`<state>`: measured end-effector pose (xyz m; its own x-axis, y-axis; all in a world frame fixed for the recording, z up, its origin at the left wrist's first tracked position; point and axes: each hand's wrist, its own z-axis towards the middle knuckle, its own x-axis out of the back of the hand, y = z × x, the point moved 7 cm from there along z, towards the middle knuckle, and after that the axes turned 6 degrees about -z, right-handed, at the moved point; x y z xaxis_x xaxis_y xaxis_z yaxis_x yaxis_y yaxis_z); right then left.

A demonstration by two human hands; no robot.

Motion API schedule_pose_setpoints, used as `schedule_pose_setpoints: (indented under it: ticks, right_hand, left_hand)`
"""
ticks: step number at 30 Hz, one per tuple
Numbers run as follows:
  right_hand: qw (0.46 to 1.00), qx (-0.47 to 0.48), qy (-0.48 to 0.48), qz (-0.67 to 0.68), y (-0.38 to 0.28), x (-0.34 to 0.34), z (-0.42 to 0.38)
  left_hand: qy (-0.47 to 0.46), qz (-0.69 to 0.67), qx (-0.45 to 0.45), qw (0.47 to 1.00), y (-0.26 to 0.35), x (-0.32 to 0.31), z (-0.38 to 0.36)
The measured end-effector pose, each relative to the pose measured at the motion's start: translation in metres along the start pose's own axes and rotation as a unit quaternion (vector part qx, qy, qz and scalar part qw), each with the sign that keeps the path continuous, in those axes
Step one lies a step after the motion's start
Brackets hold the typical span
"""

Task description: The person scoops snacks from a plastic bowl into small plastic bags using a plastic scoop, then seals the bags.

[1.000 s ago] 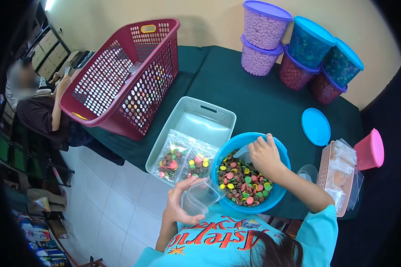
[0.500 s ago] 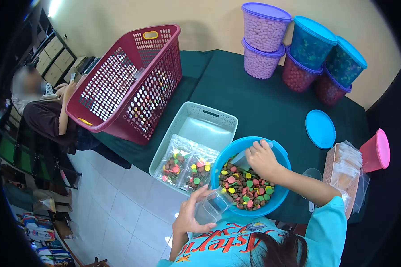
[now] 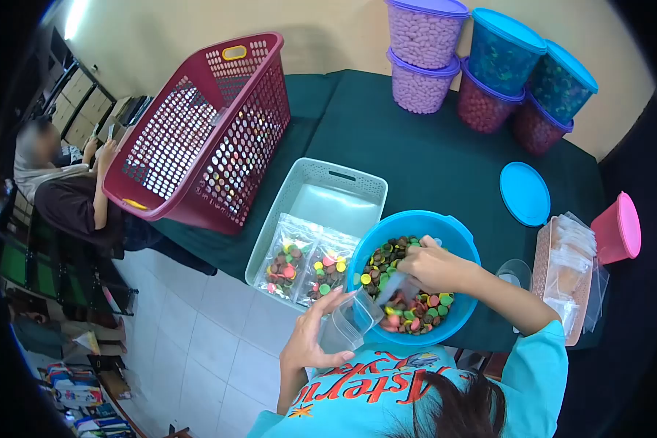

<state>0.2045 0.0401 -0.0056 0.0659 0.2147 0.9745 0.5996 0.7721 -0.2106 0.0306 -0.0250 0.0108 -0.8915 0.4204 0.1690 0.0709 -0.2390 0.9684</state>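
Observation:
My left hand (image 3: pixel 308 342) is wrapped round a clear plastic cup (image 3: pixel 350 321), tilted at the near left rim of a round blue tub (image 3: pixel 469 248). The cup looks empty. Inside the tub my right hand (image 3: pixel 434 266) grips a translucent scoop (image 3: pixel 397 286), its front blurred among the candies. These small round candies (image 3: pixel 434 312) are brown, pink, green and yellow. Left of the tub stands a pale green tray (image 3: pixel 270 208), with two clear bags of the same candies (image 3: pixel 288 263) in its near end.
A maroon laundry basket (image 3: pixel 197 212) stands at the back left; a person (image 3: pixel 77 204) is beyond it. Lidded buckets (image 3: pixel 425 62) are stacked at the back. To the right are a blue lid (image 3: pixel 525 194), a basket of plastic bags (image 3: pixel 573 255) and a pink container (image 3: pixel 617 228).
My right hand has pushed the scoop down and toward me into the candies, from the tub's far side. My left hand holds the cup almost where it was. The view has shifted slightly.

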Motion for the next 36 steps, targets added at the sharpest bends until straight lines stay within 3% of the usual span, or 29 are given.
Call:
schedule_pose_setpoints:
  ticks: [7, 11, 13, 15, 19, 20, 21, 26, 33, 36]
  right_hand:
    - [0.973, -0.141, -0.173, -0.063, 0.016, 0.005, -0.035]
    - [0.977, -0.132, -0.16, 0.042, 0.004, -0.023, -0.033]
    - [0.966, -0.167, -0.194, 0.047, 0.008, -0.039, -0.033]
    - [0.959, -0.176, -0.166, 0.144, 0.009, -0.045, -0.035]
    - [0.947, -0.238, -0.128, 0.174, 0.01, -0.017, -0.039]
    - [0.955, -0.226, -0.051, 0.183, 0.009, -0.009, -0.041]
    - [0.954, -0.235, -0.046, 0.181, 0.007, -0.004, -0.043]
    - [0.941, -0.317, 0.031, 0.116, -0.015, 0.046, -0.061]
    - [0.893, -0.435, 0.107, 0.048, -0.021, 0.088, -0.096]
    - [0.882, -0.464, 0.082, -0.024, -0.032, 0.099, -0.088]
  left_hand:
    - [-0.03, -0.061, -0.032, 0.997, -0.004, 0.011, 0.006]
    - [0.02, -0.181, -0.059, 0.981, -0.005, 0.019, 0.016]
    - [0.015, -0.178, -0.061, 0.982, -0.004, 0.024, 0.025]
    - [0.012, -0.175, -0.061, 0.983, -0.004, 0.029, 0.033]
    - [-0.039, -0.07, -0.1, 0.992, 0.006, 0.029, 0.053]
    - [-0.057, -0.038, -0.122, 0.99, 0.013, 0.027, 0.057]
    - [-0.066, -0.04, -0.127, 0.989, 0.016, 0.026, 0.061]
    - [-0.102, 0.094, -0.149, 0.979, 0.018, 0.022, 0.077]
    - [-0.178, 0.123, -0.177, 0.96, 0.027, 0.005, 0.083]
    - [-0.201, 0.114, -0.197, 0.953, 0.032, -0.004, 0.083]
